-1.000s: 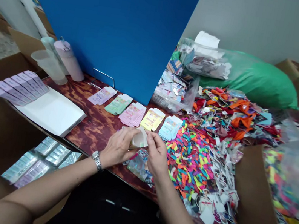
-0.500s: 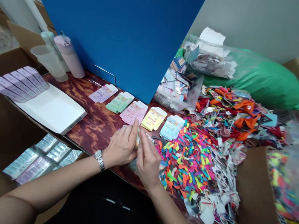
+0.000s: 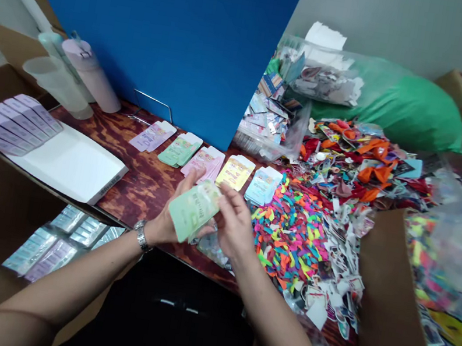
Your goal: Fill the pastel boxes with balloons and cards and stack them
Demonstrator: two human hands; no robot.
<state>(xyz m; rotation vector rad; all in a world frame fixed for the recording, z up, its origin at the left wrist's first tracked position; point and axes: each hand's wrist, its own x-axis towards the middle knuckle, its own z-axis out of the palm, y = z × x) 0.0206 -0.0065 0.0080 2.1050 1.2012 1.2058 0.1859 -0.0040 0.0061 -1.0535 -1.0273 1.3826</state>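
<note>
Raised off the table, green box (image 3: 193, 210) now flat between both hands' fingers (image 3: 195, 177)

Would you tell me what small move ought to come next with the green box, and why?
Probably press its far end closed with the right hand: the green box is held clear of the table, with the left hand gripping its near half and the right hand at its far end.

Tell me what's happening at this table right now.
A person holds a small green box above the wooden table, with the left hand behind it and the right hand at its end. Beyond it, five flat stacks of boxes lie in a row, beside a pile of colourful scraps.
</note>
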